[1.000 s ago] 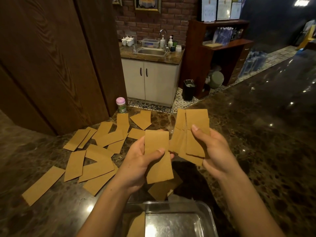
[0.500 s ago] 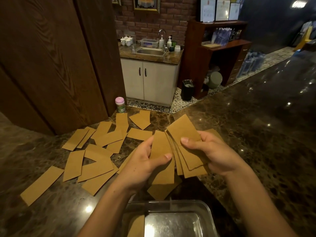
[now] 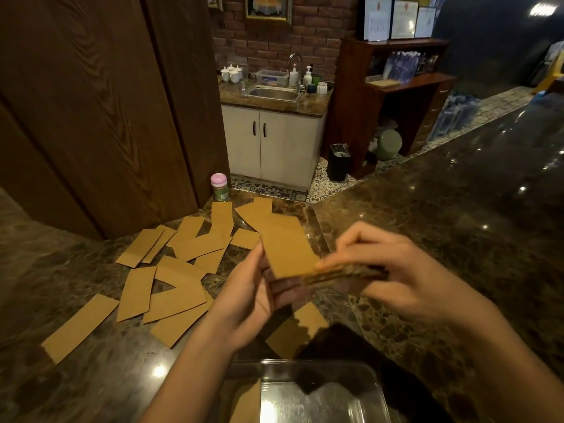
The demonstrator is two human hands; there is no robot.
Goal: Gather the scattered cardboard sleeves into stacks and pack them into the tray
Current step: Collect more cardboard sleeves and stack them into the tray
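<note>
Both my hands hold one stack of brown cardboard sleeves [image 3: 287,248] above the marble counter. My left hand [image 3: 247,297] cups its left side and underside. My right hand [image 3: 393,270] pinches the stack's right edge, blurred by motion. Several loose sleeves [image 3: 171,288] lie scattered on the counter to the left, and one more sleeve [image 3: 300,328] lies under my hands. The clear plastic tray [image 3: 378,389] sits at the near edge below, with a sleeve [image 3: 248,404] leaning in its left side.
A small jar with a pink lid [image 3: 219,187] stands at the counter's far edge by the wooden wall [image 3: 91,117]. The marble counter [image 3: 457,209] stretches away to the right. Beyond are a sink cabinet [image 3: 274,141] and a black bin [image 3: 339,161].
The fanned sleeves in my right hand and the ones in my left have come together into one stack held by both hands, tilted flatter than before.
</note>
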